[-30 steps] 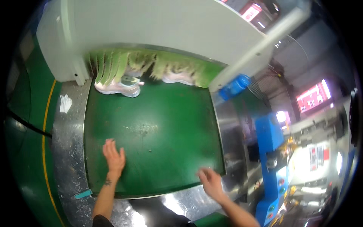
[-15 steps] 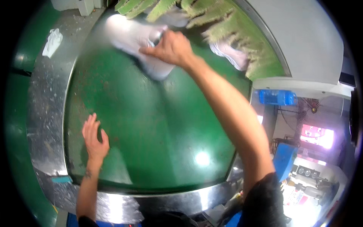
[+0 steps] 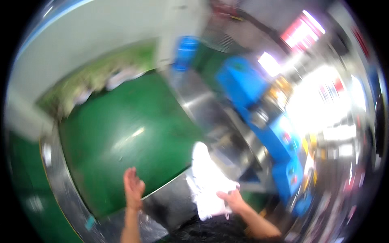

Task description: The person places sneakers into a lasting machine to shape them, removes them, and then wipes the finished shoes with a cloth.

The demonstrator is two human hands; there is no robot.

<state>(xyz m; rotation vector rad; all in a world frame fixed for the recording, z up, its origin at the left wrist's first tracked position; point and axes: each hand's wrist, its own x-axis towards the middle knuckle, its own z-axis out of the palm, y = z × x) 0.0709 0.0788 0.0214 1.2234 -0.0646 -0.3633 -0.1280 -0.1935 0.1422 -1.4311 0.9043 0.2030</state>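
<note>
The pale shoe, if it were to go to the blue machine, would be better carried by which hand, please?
Probably the right hand: it holds the pale shoe and is nearer the blue machine. The left hand, open and empty, is farther off.

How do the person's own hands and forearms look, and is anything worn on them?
The left hand and right hand are bare, without gloves; no sleeves cover the visible forearms. Dark clothing shows at the lower edge. Blur hides any finer markings.
</note>
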